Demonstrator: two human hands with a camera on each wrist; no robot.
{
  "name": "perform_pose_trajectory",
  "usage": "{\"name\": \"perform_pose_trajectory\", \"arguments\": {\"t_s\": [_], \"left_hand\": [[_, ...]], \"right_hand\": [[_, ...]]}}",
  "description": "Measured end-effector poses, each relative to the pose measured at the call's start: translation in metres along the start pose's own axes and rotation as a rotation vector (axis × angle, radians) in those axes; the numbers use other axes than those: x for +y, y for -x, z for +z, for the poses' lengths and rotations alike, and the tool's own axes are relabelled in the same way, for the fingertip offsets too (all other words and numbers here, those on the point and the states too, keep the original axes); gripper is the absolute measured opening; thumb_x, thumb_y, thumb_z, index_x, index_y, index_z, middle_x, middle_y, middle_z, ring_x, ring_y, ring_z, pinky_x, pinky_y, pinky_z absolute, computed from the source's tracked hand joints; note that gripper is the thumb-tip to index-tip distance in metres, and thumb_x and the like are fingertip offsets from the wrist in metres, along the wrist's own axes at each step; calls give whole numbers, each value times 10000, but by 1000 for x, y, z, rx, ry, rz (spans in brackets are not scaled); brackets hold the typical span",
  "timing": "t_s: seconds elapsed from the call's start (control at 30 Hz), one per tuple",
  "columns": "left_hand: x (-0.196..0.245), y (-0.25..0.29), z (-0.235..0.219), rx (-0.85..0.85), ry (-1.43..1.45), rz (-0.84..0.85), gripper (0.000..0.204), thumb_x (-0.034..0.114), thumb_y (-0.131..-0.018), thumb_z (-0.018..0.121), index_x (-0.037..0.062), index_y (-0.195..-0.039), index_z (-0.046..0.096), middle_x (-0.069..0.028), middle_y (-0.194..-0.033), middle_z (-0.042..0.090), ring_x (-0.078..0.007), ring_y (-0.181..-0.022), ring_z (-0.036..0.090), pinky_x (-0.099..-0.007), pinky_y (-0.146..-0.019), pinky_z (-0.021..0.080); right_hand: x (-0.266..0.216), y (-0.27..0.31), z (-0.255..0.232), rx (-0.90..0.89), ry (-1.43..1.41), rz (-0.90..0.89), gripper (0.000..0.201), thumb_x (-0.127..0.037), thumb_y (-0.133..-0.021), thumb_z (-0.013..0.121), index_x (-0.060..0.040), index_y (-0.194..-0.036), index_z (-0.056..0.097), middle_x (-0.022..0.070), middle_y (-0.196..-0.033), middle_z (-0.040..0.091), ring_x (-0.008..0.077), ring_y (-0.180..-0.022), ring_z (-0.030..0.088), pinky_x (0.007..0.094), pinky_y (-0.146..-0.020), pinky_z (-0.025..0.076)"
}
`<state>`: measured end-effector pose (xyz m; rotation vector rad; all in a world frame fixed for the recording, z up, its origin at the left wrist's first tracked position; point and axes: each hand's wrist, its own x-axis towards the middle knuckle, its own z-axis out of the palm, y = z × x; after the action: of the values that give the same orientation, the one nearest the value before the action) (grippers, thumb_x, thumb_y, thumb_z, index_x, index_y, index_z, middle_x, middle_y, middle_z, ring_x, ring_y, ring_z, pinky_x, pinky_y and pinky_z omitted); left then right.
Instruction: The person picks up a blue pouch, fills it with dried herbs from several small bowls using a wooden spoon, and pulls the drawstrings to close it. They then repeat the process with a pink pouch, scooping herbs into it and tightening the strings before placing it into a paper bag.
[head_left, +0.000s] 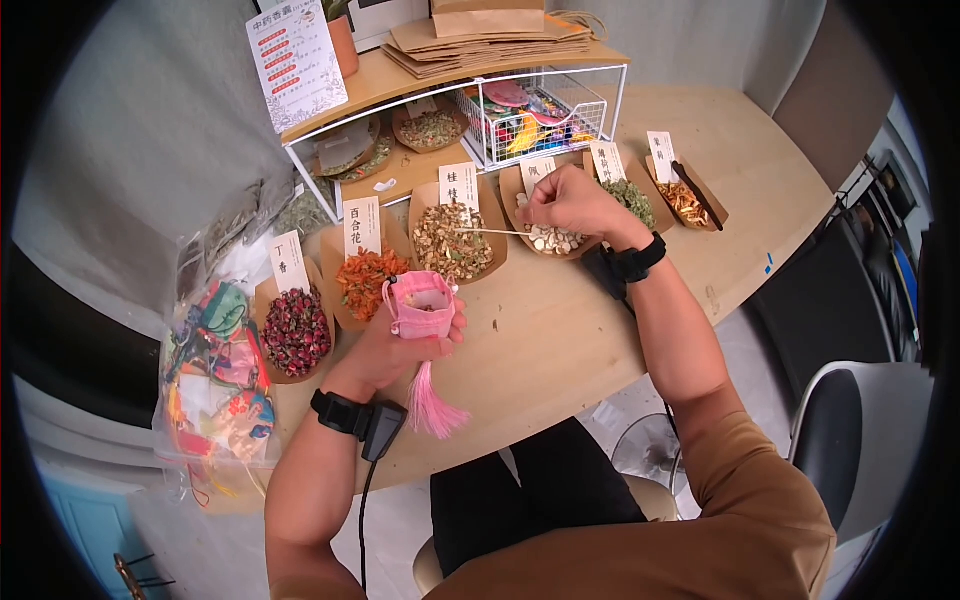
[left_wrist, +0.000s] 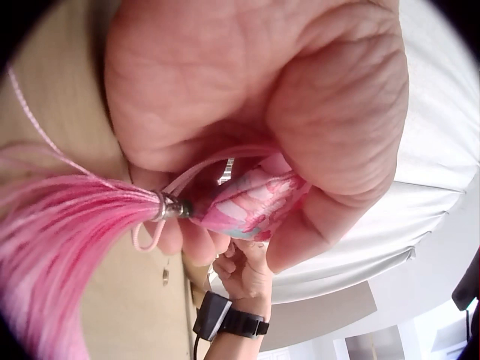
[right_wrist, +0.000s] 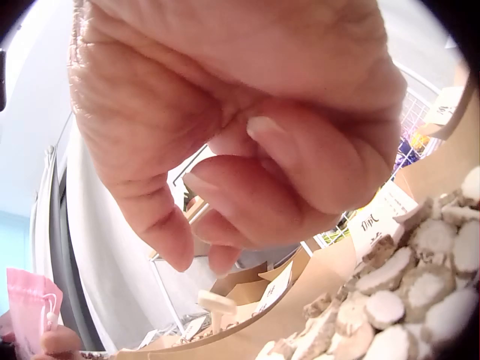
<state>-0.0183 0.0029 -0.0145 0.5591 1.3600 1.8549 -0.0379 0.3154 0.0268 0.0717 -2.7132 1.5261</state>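
Observation:
My left hand grips a small pink drawstring pouch with its mouth facing up and some bits inside. A pink tassel hangs from the pouch's bottom. My right hand, its fingers curled in, is over a paper tray of pale round slices. In the right wrist view nothing shows between the thumb and fingers. A thin pale stick reaches from below that hand to the neighbouring tray of brown chopped pieces.
Orange dried flowers and dark red buds fill trays at left; green leaves and brown bits fill trays at right. Behind stand a shelf and wire basket. A plastic bag of colourful pouches lies at left.

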Motion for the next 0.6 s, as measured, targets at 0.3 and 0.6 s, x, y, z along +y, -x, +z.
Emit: {"name": "perform_pose_trajectory", "arguments": {"t_s": [0.3,0.6], "left_hand": [[0,1,0,8,-2,6,492,-117,-707,685,17,-1167,572,-65,-1026,631,-177,-934,625,-308,-801,513],[3,1,2,-13,-39,14,499,-84,-704,711,9,-1174,575,-54,-1024,635,-165,-934,624,-299,-816,507]], "right_hand": [[-43,35,15,-395,229,-449,128,-8,-708,699,-15,-836,698,50,-597,594,105,-521,536,287,-492,404],[-48,46,56,-599,523,-413,145,-93,-719,687,-40,-855,697,125,-720,660,296,-722,652,387,-649,503]]}}
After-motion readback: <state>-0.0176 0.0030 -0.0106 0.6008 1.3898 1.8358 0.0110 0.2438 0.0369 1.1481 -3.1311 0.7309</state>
